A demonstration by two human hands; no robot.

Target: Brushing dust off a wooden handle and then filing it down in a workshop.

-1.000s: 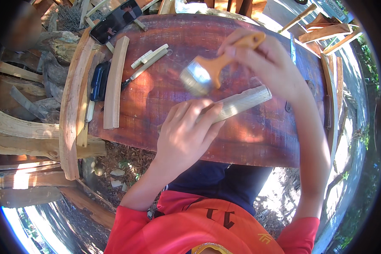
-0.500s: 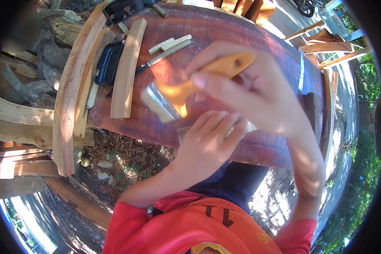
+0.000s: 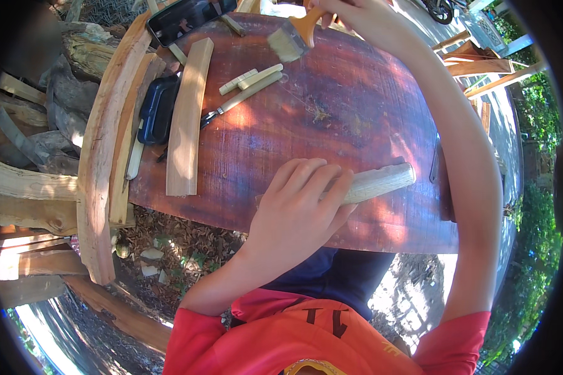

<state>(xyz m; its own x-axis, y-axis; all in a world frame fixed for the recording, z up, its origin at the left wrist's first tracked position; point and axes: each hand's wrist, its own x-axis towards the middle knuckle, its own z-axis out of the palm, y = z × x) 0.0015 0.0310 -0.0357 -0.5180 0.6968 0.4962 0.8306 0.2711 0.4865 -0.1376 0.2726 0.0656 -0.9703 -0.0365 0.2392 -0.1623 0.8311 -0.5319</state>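
My right hand (image 3: 356, 15) is stretched to the far edge of the reddish-brown wooden table (image 3: 331, 94). Its fingers grip the yellow handle of a flat paintbrush (image 3: 288, 42), whose pale bristles point down to the left over the tabletop. At the near side, my left hand (image 3: 303, 203) is wrapped over a short, pale, rounded piece of wood (image 3: 381, 183). The right end of that piece sticks out past my fingers; most of its left part lies hidden under the hand.
At the left lie a flat plank (image 3: 191, 119), a dark blue plastic case (image 3: 159, 109) and long rough boards (image 3: 100, 156). A wood-handled tool (image 3: 250, 94) rests beside small wooden sticks (image 3: 250, 78). A phone (image 3: 191, 19) stands at the back left.
My right hand has carried the paintbrush from above my left hand out to the table's far edge. More of the wood piece shows now. My left hand stays on it.
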